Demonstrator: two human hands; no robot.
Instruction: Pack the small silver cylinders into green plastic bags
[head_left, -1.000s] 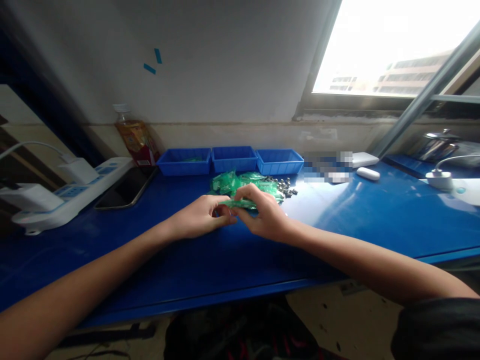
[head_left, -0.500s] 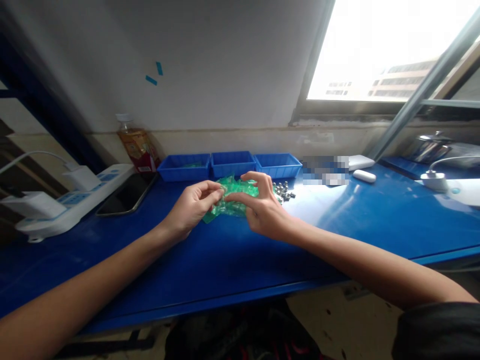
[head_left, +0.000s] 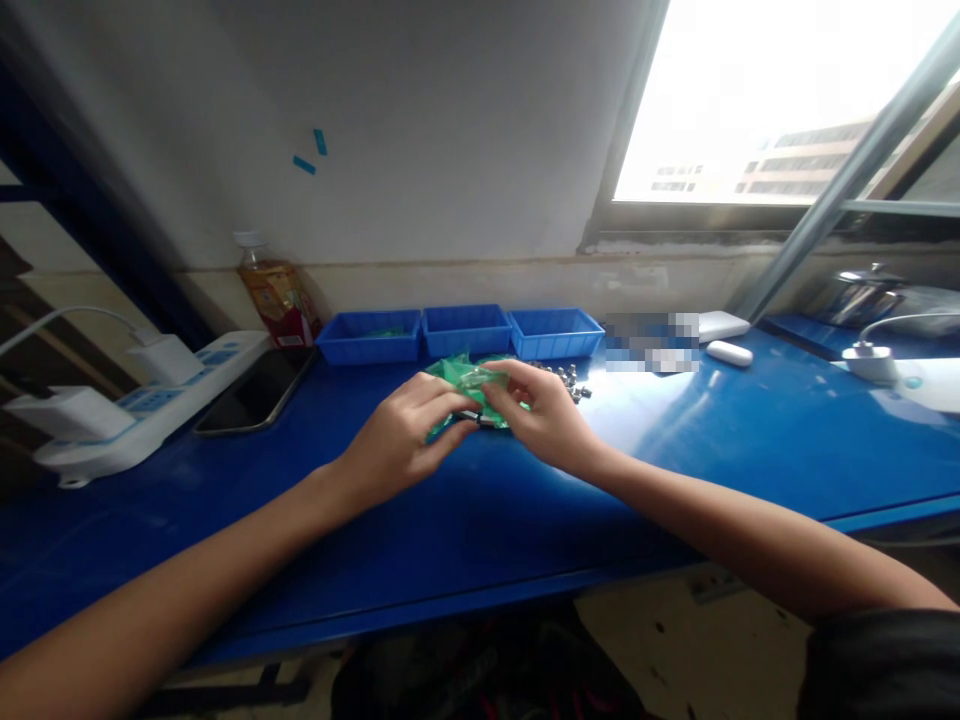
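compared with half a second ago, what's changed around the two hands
The left hand has shifted right, nearer the right hand. The right hand's spread thumb and forefinger have drawn together onto the green film, which is now bunched between the hands. The blue trays, bottle and phone stayed put.

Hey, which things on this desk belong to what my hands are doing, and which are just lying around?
In use or probably related:
green plastic, at your left hand and right hand
small metal parts beyond them
three blue bins behind

Apparently just lying about:
phone
drink bottle
power strip
small white case
steel pot
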